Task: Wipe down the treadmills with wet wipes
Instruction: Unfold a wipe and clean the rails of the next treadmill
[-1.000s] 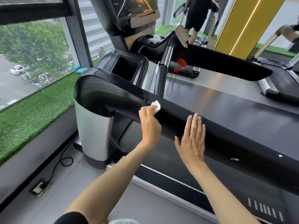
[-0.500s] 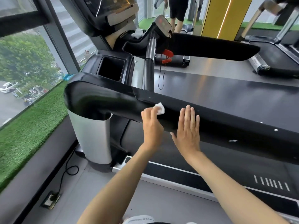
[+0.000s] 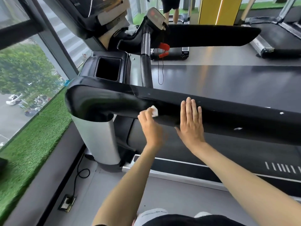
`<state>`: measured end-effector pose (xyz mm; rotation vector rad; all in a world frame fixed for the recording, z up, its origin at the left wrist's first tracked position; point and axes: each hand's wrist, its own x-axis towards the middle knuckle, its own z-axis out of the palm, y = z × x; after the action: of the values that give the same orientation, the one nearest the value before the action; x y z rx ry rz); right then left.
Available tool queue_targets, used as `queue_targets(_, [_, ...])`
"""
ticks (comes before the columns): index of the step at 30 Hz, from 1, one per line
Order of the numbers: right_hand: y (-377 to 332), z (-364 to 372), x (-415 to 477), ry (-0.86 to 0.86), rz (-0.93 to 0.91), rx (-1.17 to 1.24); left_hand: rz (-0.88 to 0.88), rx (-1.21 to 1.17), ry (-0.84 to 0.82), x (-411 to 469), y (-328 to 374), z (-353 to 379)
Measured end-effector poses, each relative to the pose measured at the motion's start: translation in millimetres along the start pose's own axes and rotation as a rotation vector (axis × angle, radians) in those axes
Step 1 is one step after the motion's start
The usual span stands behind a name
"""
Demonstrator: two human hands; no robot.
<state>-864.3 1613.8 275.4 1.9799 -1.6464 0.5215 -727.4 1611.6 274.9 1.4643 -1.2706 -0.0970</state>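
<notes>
Wet wipe [image 3: 154, 112] on treadmill handrail [image 3: 228, 114] edge

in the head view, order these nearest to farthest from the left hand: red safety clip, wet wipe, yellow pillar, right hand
1. wet wipe: pinched in the left hand, against the handrail.
2. right hand: flat on the handrail, just to the right.
3. red safety clip: hanging ahead, past the handrail.
4. yellow pillar: far back, upper right.

Gym floor, treadmills [image 3: 228, 82] in a row, artificial turf [image 3: 32, 144] by window
</notes>
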Motion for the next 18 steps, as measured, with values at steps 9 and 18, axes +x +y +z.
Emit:
queue_targets(9, [0.4,-1.7,-0.8,0.032,-0.012,0.004,-0.185,-0.081,0.176,25.2,-24.8,-15.3])
queue_targets(18, [2.2,2.9,-0.6,0.045,-0.014,0.015,-0.150,-0.153,-0.127,-30.9,7.2,11.2])
